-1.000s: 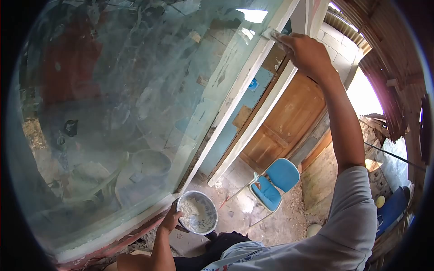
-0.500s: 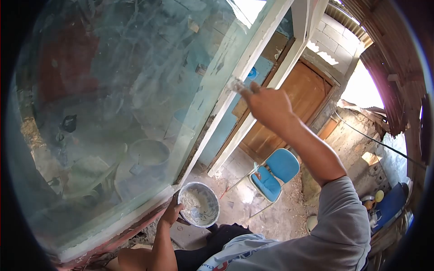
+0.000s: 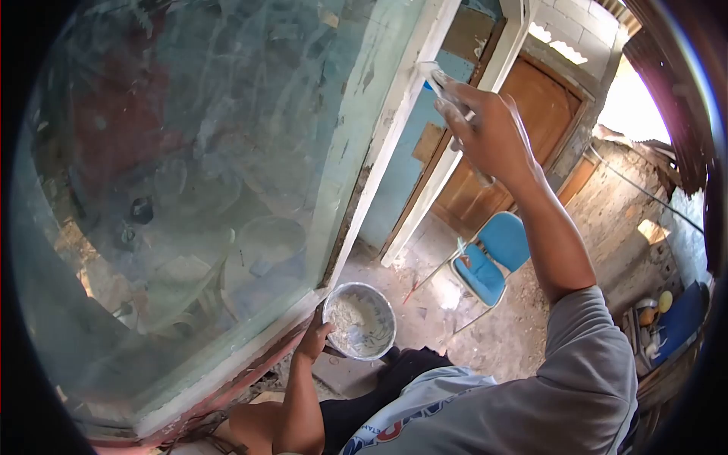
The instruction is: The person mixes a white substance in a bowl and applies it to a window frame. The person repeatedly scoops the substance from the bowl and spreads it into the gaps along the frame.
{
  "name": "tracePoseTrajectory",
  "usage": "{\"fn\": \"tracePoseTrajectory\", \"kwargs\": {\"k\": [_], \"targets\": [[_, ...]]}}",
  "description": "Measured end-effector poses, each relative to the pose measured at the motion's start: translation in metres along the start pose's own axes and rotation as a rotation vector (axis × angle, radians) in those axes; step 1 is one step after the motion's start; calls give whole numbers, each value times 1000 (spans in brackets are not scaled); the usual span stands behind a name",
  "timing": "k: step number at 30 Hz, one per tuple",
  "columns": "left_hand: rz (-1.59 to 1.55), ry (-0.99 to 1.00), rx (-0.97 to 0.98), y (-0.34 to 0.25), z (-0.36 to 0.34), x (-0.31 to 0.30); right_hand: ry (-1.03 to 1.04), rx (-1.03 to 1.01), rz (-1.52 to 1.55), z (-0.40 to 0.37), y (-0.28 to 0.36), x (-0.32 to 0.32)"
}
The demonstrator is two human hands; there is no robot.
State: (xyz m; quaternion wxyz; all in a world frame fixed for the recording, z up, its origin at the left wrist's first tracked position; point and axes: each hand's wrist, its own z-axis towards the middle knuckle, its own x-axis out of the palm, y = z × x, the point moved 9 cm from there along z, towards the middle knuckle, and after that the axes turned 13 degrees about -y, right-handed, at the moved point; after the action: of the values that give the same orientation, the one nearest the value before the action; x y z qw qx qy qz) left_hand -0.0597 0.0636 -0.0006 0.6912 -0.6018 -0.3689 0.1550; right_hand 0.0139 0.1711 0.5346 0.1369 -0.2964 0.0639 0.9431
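Note:
My right hand (image 3: 489,133) is raised and grips a putty knife (image 3: 434,76), whose white-smeared blade rests against the white window frame (image 3: 379,144) beside the large glass pane (image 3: 197,174). Low down, my left hand (image 3: 315,341) holds the rim of a metal bowl (image 3: 362,322) with white putty inside, close to the bottom corner of the frame.
A blue chair (image 3: 489,262) stands on the dirt floor below. A brown wooden door (image 3: 523,136) lies behind my right hand. Block wall and bright opening at top right. Clutter with blue and yellow items sits at far right (image 3: 667,318).
My right hand came down along the frame with the knife, then rose again to a point higher on it. The view shifted right; the bowl stayed in my left hand.

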Motion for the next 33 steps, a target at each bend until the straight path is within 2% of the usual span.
{"fn": "tracePoseTrajectory", "kwargs": {"k": [2, 3, 7, 9, 10, 13, 14, 17, 18, 21, 22, 24, 29, 32, 33], "targets": [[11, 9, 22, -4, -1, 1, 34, -50, 102, -1, 8, 6], [-2, 3, 3, -5, -2, 1, -21, -162, 15, 0, 8, 10], [9, -14, 24, -4, -2, -2, -31, -116, 39, -15, 3, 30], [14, -24, 51, -6, -1, -3, 32, -87, 74, -29, -2, 46], [-19, -25, 16, -7, -4, -2, -1, -151, 43, -38, 0, 49], [-29, -37, 5, -11, -8, -2, 238, -47, 75, -60, -13, 64], [-3, -49, 18, -14, -8, -2, 230, -56, 71, -56, -17, 61], [-14, -44, 41, -9, -4, -4, -290, -450, 78, -38, -11, 22], [-14, -32, 51, -6, -2, -3, -292, -455, 73, -26, -23, 27], [28, -16, 31, 5, 3, -3, -513, -730, -56, 4, -34, 30], [51, 3, 31, 13, 6, -3, -525, -734, -58, 17, -40, 33], [35, 8, 66, 19, 10, -4, -562, -867, -74, 34, -42, 39], [71, 7, 46, 24, 8, -5, -551, -877, -74, 45, -57, 55], [22, 5, -19, 23, 1, -5, -449, -728, -207, 31, -95, 56], [-9, -16, -26, 11, -4, -4, -486, -722, -167, 19, -103, 44]]}}
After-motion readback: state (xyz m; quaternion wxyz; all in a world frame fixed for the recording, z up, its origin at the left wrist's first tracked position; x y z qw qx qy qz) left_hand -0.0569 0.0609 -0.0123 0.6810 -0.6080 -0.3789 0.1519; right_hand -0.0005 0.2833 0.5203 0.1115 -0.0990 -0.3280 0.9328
